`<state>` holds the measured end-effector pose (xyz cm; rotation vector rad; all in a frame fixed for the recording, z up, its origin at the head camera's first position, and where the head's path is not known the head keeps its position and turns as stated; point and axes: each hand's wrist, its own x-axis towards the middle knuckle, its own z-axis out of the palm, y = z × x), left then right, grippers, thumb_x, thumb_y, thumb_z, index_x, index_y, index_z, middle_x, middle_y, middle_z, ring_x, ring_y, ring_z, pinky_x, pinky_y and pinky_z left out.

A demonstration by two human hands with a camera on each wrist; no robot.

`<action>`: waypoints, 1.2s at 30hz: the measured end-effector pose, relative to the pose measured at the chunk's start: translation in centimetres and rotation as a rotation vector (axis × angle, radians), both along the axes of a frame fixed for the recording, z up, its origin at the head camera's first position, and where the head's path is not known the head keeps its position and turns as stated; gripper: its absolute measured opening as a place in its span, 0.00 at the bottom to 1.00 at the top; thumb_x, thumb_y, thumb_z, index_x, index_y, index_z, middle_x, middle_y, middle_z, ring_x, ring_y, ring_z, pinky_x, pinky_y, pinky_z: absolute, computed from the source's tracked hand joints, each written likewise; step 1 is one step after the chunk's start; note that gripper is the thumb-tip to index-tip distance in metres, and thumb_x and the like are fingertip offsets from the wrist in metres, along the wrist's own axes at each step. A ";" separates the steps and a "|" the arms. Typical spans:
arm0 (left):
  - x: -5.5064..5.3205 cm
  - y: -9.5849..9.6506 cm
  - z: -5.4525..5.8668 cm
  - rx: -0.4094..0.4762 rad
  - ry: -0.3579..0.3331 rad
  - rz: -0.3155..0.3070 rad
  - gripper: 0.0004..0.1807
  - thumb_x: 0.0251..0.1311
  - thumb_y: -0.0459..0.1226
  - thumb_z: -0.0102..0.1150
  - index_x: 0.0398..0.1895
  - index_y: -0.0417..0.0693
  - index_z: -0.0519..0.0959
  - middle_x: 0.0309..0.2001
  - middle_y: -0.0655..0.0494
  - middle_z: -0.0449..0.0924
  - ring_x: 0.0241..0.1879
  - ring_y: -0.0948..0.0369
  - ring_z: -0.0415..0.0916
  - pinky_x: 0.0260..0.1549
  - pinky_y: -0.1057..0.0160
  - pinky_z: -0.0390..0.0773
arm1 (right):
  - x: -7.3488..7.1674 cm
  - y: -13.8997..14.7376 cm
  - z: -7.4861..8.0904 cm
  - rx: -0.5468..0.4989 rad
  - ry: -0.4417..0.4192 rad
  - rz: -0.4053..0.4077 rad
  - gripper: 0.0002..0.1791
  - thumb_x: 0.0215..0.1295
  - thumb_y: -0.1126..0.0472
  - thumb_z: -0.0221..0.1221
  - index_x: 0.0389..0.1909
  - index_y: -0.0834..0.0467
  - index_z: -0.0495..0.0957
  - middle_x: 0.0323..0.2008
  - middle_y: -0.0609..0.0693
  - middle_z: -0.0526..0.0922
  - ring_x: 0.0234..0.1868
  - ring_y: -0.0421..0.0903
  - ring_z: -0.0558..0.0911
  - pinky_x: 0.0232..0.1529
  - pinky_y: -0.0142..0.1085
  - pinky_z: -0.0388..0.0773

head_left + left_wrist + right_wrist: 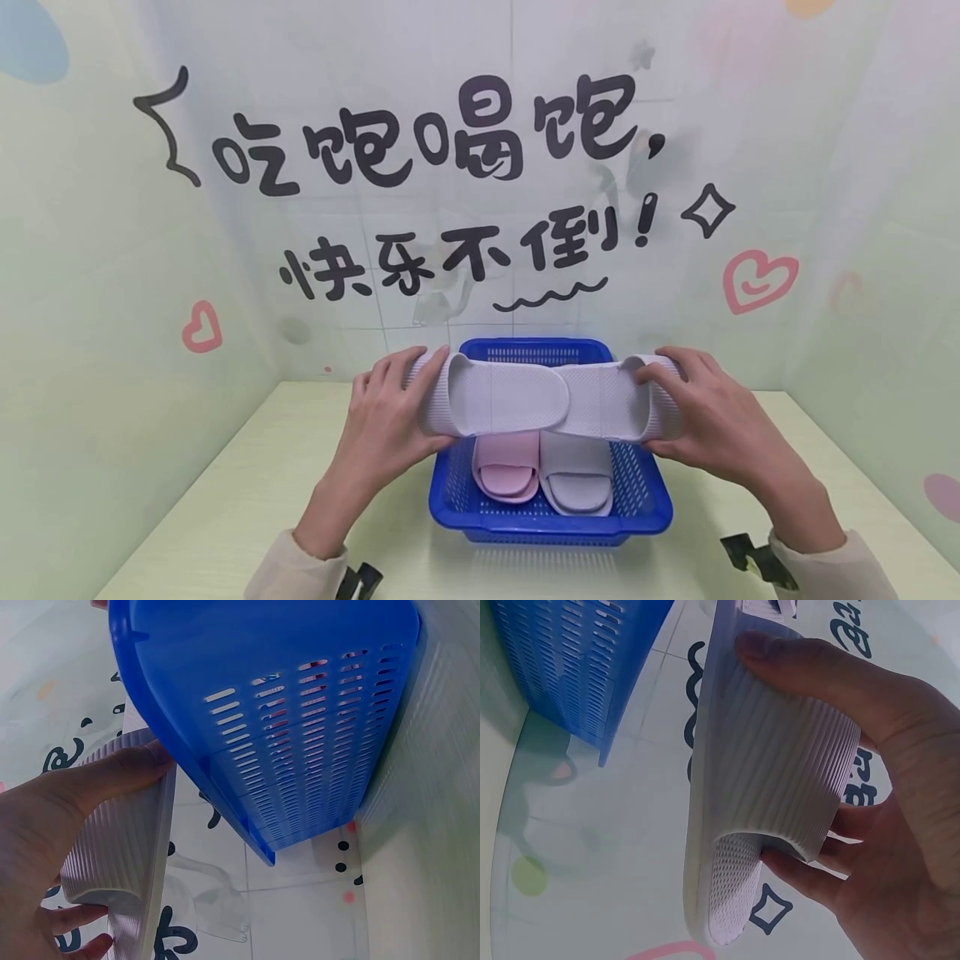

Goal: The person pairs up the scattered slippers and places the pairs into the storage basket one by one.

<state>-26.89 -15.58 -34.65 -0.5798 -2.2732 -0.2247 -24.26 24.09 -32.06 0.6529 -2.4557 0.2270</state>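
My left hand [386, 417] grips a pale grey-white slipper [513, 396] around its ribbed strap, thumb below and fingers above. The matching slipper [600, 402] is held by its strap in my right hand [712, 408]. Both are raised over the front of the wall, soles turned flat toward me, with their heel ends overlapping in the middle. Beneath them stands a blue plastic basket [551, 525]. Inside lie a pink slipper [507, 454] and a grey slipper [576, 460] side by side; the held pair hides their far parts. In the right wrist view the ribbed strap [780, 742] shows under my thumb.
The basket rests on a pale wood-grain table [247, 483]. Behind the table hangs a light printed backdrop [480, 200] with black lettering and pink hearts, and similar panels stand at both sides.
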 end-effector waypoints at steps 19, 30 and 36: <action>0.3 0.3 0.1 -0.001 0.006 -0.005 0.63 0.25 0.58 0.88 0.74 0.62 0.69 0.65 0.46 0.74 0.62 0.44 0.72 0.49 0.43 0.75 | 0.2 -0.1 0.0 -0.012 0.007 0.011 0.43 0.30 0.52 0.86 0.53 0.46 0.78 0.60 0.61 0.77 0.58 0.62 0.76 0.38 0.57 0.87; 0.4 0.3 0.1 0.004 0.007 -0.008 0.64 0.25 0.58 0.88 0.75 0.62 0.69 0.65 0.46 0.74 0.62 0.44 0.72 0.50 0.42 0.75 | 0.3 -0.2 0.0 -0.015 0.007 0.016 0.43 0.30 0.52 0.86 0.53 0.46 0.78 0.60 0.60 0.77 0.58 0.62 0.76 0.39 0.57 0.87; 0.4 0.4 0.1 0.001 0.005 -0.004 0.63 0.25 0.59 0.88 0.75 0.63 0.69 0.65 0.46 0.74 0.62 0.44 0.72 0.50 0.43 0.75 | 0.3 -0.2 0.0 -0.016 0.004 0.013 0.43 0.30 0.51 0.86 0.53 0.46 0.78 0.60 0.60 0.77 0.57 0.62 0.77 0.39 0.56 0.87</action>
